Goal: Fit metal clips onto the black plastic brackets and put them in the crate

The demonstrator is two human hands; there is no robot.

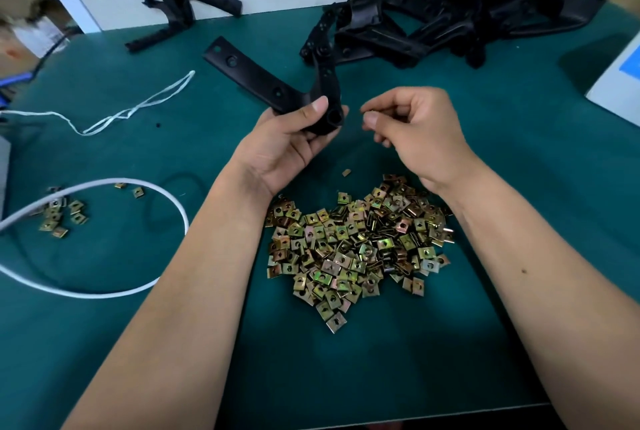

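Note:
My left hand (287,142) grips a black plastic bracket (263,78) by its bent corner, the long arm pointing up and left over the green table. Just to its right, my right hand (412,128) has curled fingers, thumb and forefinger pinched together near the bracket's end; a small metal clip (363,111) barely shows between the fingertips. A big pile of brass-coloured metal clips (356,242) lies on the table between my forearms. One single clip (346,172) lies apart above the pile. No crate is in view.
A heap of black brackets (450,14) fills the back right, with one more bracket (183,7) at the back left. White string (138,107) and a white cable loop (138,284) lie left, by a small clip cluster (59,215). A white box (620,79) stands far right.

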